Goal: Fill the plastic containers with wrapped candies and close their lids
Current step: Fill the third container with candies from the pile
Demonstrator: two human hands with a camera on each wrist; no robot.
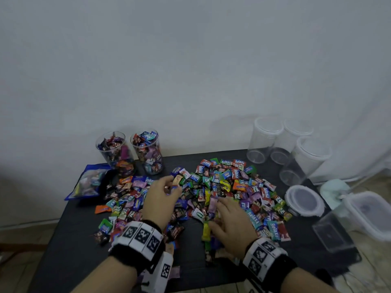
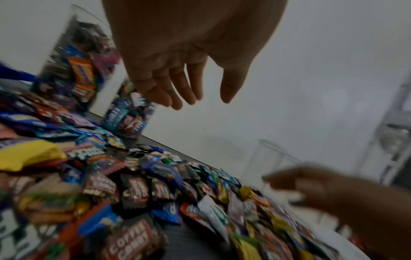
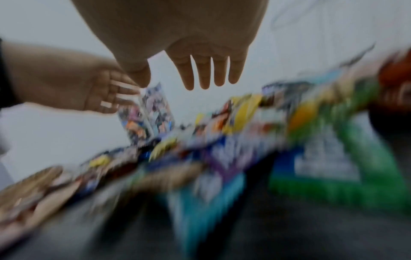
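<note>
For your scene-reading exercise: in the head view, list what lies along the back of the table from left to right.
Blue bag → two candy-filled jars, no lids on → spread of wrapped candies → three empty clear lidded containers.

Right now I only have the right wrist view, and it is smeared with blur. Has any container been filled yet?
Observer: Yes. The head view shows two tall filled containers at the table's back left, packed with candies, with no lids on.
Operator: Are any empty ones left?
Observer: Three tall lidded containers stand at the back right and look empty.
Operator: Is anything else lying near the filled ones?
Observer: A blue-edged bag lies at the table's left edge, just beside them.
</note>
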